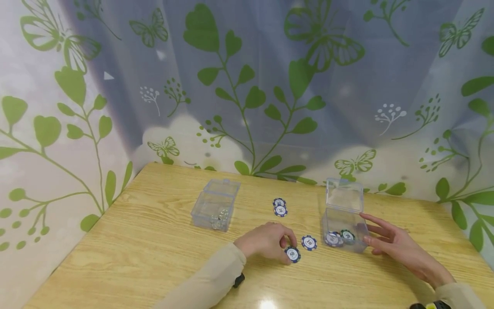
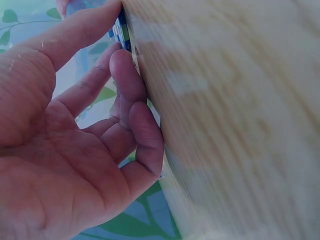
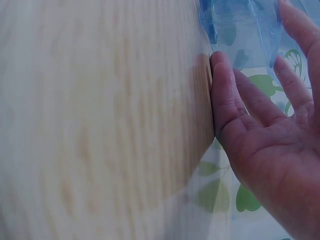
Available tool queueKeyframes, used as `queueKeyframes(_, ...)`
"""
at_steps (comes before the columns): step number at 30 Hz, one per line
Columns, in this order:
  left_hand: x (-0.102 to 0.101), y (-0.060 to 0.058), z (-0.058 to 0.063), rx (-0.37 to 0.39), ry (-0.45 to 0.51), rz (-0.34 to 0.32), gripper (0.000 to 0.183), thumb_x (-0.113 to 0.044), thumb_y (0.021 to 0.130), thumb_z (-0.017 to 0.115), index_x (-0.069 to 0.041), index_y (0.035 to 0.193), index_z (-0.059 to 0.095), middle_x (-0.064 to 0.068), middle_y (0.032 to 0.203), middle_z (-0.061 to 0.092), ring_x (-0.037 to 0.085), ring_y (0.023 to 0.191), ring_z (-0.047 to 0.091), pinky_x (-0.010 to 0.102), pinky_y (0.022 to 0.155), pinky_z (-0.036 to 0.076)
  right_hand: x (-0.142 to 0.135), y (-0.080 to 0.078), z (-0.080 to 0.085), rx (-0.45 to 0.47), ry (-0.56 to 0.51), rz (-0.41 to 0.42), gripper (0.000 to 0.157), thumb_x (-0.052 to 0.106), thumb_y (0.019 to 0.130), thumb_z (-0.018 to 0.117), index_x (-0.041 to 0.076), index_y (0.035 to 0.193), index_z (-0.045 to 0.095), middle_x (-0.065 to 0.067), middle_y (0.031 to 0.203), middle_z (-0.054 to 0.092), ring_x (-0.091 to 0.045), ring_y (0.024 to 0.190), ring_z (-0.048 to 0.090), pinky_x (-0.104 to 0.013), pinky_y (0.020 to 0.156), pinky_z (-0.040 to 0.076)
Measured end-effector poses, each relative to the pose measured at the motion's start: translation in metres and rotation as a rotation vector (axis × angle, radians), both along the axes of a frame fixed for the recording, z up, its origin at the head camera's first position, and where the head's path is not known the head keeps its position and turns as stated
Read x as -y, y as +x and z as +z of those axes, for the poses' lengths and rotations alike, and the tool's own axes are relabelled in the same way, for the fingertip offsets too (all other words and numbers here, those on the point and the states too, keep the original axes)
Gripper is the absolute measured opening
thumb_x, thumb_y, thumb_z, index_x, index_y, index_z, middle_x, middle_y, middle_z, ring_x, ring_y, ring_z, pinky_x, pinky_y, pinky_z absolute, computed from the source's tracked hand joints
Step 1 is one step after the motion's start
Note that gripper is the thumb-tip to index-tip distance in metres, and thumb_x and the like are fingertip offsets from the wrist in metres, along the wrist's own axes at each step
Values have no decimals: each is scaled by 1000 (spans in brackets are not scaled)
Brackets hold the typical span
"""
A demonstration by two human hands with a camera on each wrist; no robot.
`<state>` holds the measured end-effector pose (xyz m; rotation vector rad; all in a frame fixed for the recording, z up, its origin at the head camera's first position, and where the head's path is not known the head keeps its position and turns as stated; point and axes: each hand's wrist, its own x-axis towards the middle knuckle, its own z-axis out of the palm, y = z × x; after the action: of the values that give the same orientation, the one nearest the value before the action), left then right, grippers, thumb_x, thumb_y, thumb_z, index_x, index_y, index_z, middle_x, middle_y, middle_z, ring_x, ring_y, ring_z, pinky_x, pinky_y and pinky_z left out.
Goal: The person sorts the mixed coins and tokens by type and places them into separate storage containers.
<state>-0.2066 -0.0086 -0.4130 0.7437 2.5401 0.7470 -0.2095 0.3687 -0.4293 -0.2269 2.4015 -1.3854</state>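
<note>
In the head view my left hand (image 1: 266,242) pinches a dark-rimmed poker chip (image 1: 292,254) between thumb and fingers, at the tabletop. The chip's edge (image 2: 123,34) shows by the fingertips in the left wrist view. Just right of it a blue-and-white poker chip (image 1: 308,243) lies flat. A clear plastic box (image 1: 339,216) with its lid up stands further right, holding a blue-and-white chip (image 1: 333,239) and a green-rimmed chip (image 1: 347,235). My right hand (image 1: 403,249) touches this box's right side, fingers extended and spread.
Two more blue-and-white chips (image 1: 280,210) overlap on the wooden table (image 1: 154,249) behind my left hand. On the left stands a second clear box (image 1: 204,205), lid raised, with small shiny pieces (image 1: 221,218) inside. A patterned curtain (image 1: 262,128) hangs along the table's back edge.
</note>
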Motion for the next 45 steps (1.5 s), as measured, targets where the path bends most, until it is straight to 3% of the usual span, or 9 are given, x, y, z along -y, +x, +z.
queueKeyframes(9, -3, 0, 3, -9, -43, 11, 37, -26, 75, 92, -28, 101, 64, -11, 89, 58, 6, 89, 50, 25, 83, 44, 1, 1, 0, -8, -13, 0, 71, 27, 105, 59, 13, 164, 22, -33, 165, 21, 9, 108, 61, -33, 84, 60)
queueKeyframes(14, -2, 0, 3, -17, -30, -20, 39, -25, 77, 91, -28, 102, 61, -12, 81, 60, 5, 81, 52, 22, 76, 43, 1, 1, 0, -16, -5, -2, 71, 27, 105, 59, 13, 164, 22, -33, 165, 23, 2, 107, 65, -33, 84, 60)
queueKeyframes(22, 0, -2, 0, 16, 43, -29, 33, -23, 82, 87, -29, 107, 66, -12, 78, 64, 3, 72, 57, 22, 71, 44, 1, 1, -4, -16, -12, 9, 70, 26, 106, 58, 14, 164, 22, -34, 165, 21, 9, 109, 60, -33, 84, 59)
queueKeyframes(30, 0, -7, -1, 65, 115, 44, 21, -18, 88, 80, -27, 104, 70, -11, 80, 66, 6, 72, 60, 24, 72, 44, 0, 1, -1, -1, -14, 7, 70, 27, 106, 58, 16, 164, 22, -33, 165, 20, 7, 109, 62, -34, 84, 60)
queueKeyframes(35, -1, -9, -2, 52, 155, 66, 18, -16, 90, 78, -24, 105, 73, -10, 77, 66, 6, 69, 60, 26, 74, 47, 0, 1, 0, -2, -10, 7, 70, 28, 106, 58, 16, 164, 21, -34, 165, 20, 3, 108, 64, -34, 84, 60)
queueKeyframes(37, -2, -10, -3, 35, 167, 79, 18, -18, 90, 77, -25, 106, 74, -11, 76, 67, 5, 68, 60, 30, 87, 50, -1, 1, 0, 0, -12, 8, 71, 28, 106, 58, 15, 164, 21, -34, 165, 21, 2, 108, 64, -34, 85, 60)
queueKeyframes(40, -2, -12, -4, 42, 215, 102, 19, -20, 92, 77, -25, 110, 74, -10, 80, 69, 4, 70, 61, 33, 90, 52, -1, 0, -1, 4, -10, 8, 72, 28, 105, 59, 15, 164, 21, -34, 164, 21, 1, 108, 65, -34, 85, 60)
queueKeyframes(42, -2, -14, -5, 66, 264, 124, 19, -20, 93, 76, -24, 112, 74, -9, 83, 71, 5, 72, 63, 31, 87, 53, -1, 0, 0, 6, -7, 8, 72, 29, 106, 59, 15, 164, 20, -35, 164, 21, 1, 108, 65, -34, 85, 59)
queueKeyframes(45, -3, -17, -6, 111, 360, 168, 20, -19, 93, 76, -22, 113, 74, -6, 87, 72, 8, 73, 65, 26, 68, 51, -1, 0, 0, 7, -3, 11, 71, 29, 106, 58, 15, 164, 20, -34, 165, 20, 2, 108, 64, -34, 85, 59)
